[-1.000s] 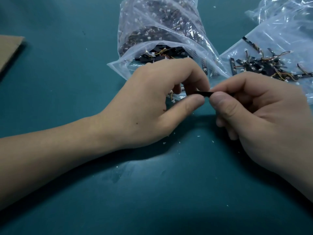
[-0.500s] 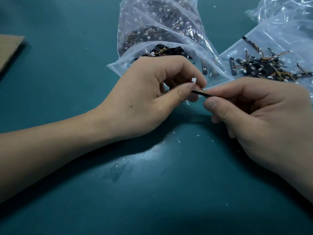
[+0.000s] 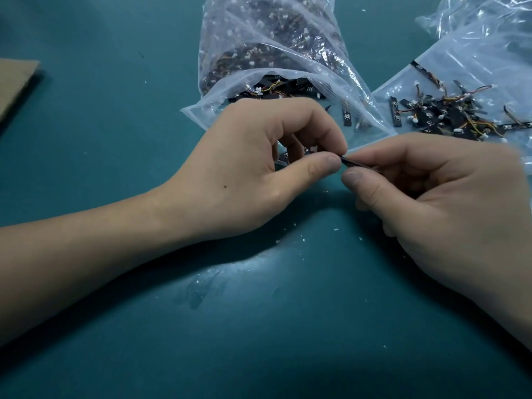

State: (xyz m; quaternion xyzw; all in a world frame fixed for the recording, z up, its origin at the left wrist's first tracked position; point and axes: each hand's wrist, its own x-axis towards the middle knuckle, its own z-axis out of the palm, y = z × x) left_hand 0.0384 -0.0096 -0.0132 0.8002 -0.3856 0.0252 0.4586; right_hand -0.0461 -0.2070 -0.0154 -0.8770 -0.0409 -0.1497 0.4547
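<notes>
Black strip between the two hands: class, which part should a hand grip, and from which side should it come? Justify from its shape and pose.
Probably an end, pinched across its flat faces. The black strip is slim and lies level, left to right, so each hand comes endwise: the right hand from the right, the left hand from the left.

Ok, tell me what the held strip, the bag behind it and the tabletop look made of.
Thin black strip: matte, straight and stiff-looking, probably circuit board. Clear crinkled bag: glossy plastic film, creases and highlights. Teal tabletop: smooth, faintly glossy, perhaps rubber mat; reflects light.
</notes>
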